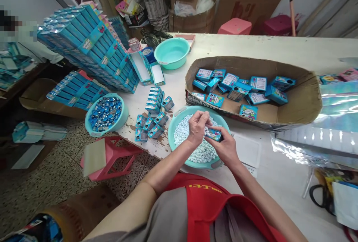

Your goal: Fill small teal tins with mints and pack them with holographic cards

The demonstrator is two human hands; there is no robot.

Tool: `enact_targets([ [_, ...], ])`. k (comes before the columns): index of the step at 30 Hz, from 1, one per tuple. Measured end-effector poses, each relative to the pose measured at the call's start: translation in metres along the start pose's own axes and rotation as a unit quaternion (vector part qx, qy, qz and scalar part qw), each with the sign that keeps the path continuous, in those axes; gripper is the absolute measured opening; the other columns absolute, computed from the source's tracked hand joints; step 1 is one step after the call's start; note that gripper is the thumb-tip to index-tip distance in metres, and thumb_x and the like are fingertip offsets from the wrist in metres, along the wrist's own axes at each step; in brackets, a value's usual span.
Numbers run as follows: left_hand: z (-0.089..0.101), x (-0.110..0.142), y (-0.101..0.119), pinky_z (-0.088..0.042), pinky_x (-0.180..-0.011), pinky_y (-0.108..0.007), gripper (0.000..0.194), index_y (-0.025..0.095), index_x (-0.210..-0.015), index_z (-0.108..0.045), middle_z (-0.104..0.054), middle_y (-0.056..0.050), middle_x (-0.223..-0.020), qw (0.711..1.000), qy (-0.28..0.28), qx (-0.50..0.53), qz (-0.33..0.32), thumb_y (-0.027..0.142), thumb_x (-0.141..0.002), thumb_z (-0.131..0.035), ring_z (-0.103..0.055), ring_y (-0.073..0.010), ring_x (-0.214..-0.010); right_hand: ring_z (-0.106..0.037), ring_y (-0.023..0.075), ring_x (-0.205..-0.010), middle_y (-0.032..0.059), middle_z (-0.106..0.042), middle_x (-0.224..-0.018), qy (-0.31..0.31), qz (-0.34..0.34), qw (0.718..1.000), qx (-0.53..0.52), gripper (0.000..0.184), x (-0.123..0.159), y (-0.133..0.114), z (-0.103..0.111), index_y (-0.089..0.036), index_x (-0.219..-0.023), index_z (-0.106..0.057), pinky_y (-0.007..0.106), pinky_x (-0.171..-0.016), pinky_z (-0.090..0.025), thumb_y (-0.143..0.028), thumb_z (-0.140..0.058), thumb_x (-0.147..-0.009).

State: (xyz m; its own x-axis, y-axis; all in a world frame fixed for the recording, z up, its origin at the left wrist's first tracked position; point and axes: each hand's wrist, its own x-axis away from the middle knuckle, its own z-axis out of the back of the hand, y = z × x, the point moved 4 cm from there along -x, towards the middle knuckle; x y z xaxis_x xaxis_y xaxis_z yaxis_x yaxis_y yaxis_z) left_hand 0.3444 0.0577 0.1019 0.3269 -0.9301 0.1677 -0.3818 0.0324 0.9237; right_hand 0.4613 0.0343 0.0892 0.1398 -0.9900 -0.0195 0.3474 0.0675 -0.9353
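Over a turquoise basin (173,143) of small white candies (201,154), my right hand (226,148) grips a small blue box (214,134), tilted toward my left hand. The fingers of my left hand (198,124) are pinched together at the box's near end; whatever they hold is hidden. Several more small blue boxes (149,122) stand in a group left of the basin. A long cardboard carton (296,113) behind it holds more such boxes, lying loose.
A turquoise basin (125,111) of blue and silver round pieces sits at the table's left edge. Behind are another turquoise basin (172,50) and tall stacks of blue cartons (92,44). A flat white scale (247,150) lies right of the candies; a pink stool (117,158) stands below left.
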Motion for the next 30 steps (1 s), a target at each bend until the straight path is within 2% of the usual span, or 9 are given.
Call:
enact_targets([
  [6,-0.002,0.002,0.006,-0.042,-0.053,-0.021,0.035,0.017,-0.064,-0.052,-0.052,0.004,-0.056,1.0,-0.017,-0.01,-0.016,0.048,-0.076,-0.062,-0.051,-0.0071,-0.052,-0.061,0.0247,-0.091,0.0058,-0.068,-0.096,-0.003,-0.006,1.0,-0.01,0.039,0.003,-0.001,-0.001,-0.021,-0.098,-0.065,0.041,-0.083,-0.046,-0.043,-0.072,-0.067],
  [18,-0.004,0.009,0.008,-0.045,-0.053,-0.022,0.036,0.016,-0.058,-0.055,-0.054,0.002,-0.054,0.998,-0.06,-0.031,0.011,0.048,-0.074,-0.064,-0.052,-0.0082,-0.05,-0.061,0.0241,-0.088,0.0051,-0.068,-0.093,0.008,-0.027,0.999,-0.035,0.039,0.009,0.0,-0.004,-0.021,-0.094,-0.065,0.039,-0.08,-0.047,-0.043,-0.074,-0.064],
  [22,0.018,-0.005,0.006,-0.047,-0.054,-0.024,0.037,0.017,-0.064,-0.056,-0.056,0.001,-0.06,0.999,-0.03,-0.037,-0.002,0.051,-0.077,-0.058,-0.055,-0.0107,-0.055,-0.062,0.0232,-0.085,0.0049,-0.068,-0.094,0.013,-0.056,0.996,-0.068,0.043,0.014,0.007,0.004,-0.021,-0.095,-0.065,0.038,-0.078,-0.048,-0.045,-0.076,-0.061],
  [24,0.037,-0.016,-0.007,-0.048,-0.058,-0.026,0.037,0.017,-0.067,-0.056,-0.057,-0.001,-0.064,0.993,-0.005,-0.121,-0.001,0.051,-0.082,-0.05,-0.056,-0.0127,-0.059,-0.062,0.0219,-0.081,0.0046,-0.069,-0.092,0.028,-0.078,0.992,-0.094,0.045,0.018,0.008,0.012,-0.021,-0.094,-0.065,0.036,-0.073,-0.049,-0.046,-0.078,-0.059],
  [26,0.051,-0.021,-0.031,-0.049,-0.069,-0.031,0.032,0.018,-0.071,-0.059,-0.06,-0.004,-0.073,0.957,-0.018,-0.288,0.017,0.046,-0.083,-0.049,-0.059,-0.0169,-0.072,-0.062,0.0213,-0.079,0.0041,-0.068,-0.09,0.042,-0.09,0.989,-0.113,0.046,0.021,0.007,0.019,-0.021,-0.094,-0.065,0.035,-0.072,-0.05,-0.046,-0.08,-0.057],
  [28,0.057,-0.017,-0.06,-0.045,-0.085,-0.038,0.023,0.019,-0.083,-0.065,-0.063,-0.008,-0.092,0.873,-0.075,-0.481,0.028,0.039,-0.079,-0.056,-0.057,-0.0233,-0.094,-0.062,0.0211,-0.078,0.0035,-0.068,-0.088,0.05,-0.091,0.988,-0.117,0.045,0.022,0.007,0.023,-0.021,-0.092,-0.066,0.035,-0.071,-0.05,-0.045,-0.08,-0.057],
  [30,0.058,-0.006,-0.087,-0.04,-0.093,-0.042,0.03,0.02,-0.1,-0.064,-0.059,-0.012,-0.112,0.776,-0.124,-0.617,0.027,0.04,-0.078,-0.058,-0.051,-0.029,-0.11,-0.062,0.0213,-0.081,0.0037,-0.068,-0.09,0.049,-0.081,0.989,-0.112,0.045,0.02,0.007,0.023,-0.021,-0.094,-0.065,0.035,-0.074,-0.05,-0.045,-0.08,-0.058],
])
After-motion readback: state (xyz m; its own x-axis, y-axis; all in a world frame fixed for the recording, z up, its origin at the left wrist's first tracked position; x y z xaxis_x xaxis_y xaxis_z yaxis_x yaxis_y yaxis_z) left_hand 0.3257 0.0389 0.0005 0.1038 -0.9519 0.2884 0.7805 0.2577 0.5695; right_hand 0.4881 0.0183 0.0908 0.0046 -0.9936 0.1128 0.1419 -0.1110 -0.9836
